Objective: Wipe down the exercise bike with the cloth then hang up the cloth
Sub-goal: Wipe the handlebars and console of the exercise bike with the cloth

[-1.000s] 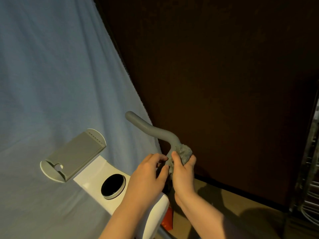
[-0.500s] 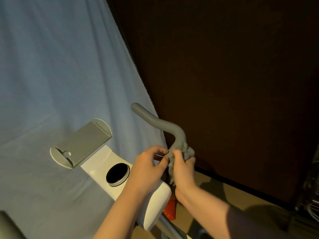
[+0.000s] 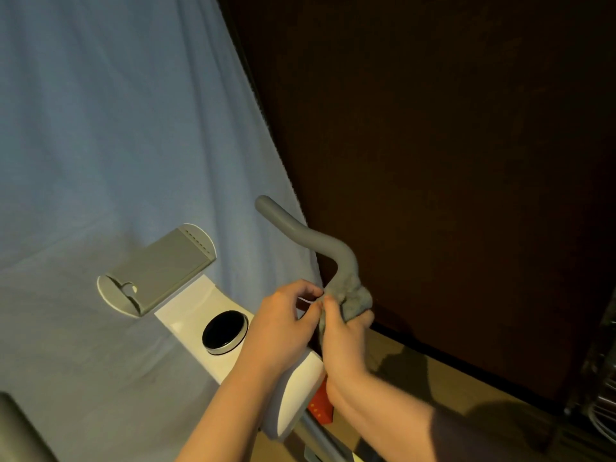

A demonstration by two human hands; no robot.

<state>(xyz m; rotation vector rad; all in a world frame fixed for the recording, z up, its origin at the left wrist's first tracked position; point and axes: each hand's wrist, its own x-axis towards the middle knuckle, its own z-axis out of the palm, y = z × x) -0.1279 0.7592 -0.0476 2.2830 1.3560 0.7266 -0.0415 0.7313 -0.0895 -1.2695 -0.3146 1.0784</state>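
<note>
My right hand (image 3: 343, 341) grips the grey cloth (image 3: 353, 296), bunched round the base of the grey handlebar (image 3: 310, 236); left hand (image 3: 283, 321) pinches its near edge. Bar's long axis runs up-left from both hands, right hand nearer.

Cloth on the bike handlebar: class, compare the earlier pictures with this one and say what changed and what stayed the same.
The grey cloth was bunched round the handlebar base in the right hand a second ago; it now sits slightly lower on the stem. The left hand has closed in, its fingers now touching the cloth's edge. The right hand's grip, the tablet holder and the round display are unchanged.
</note>
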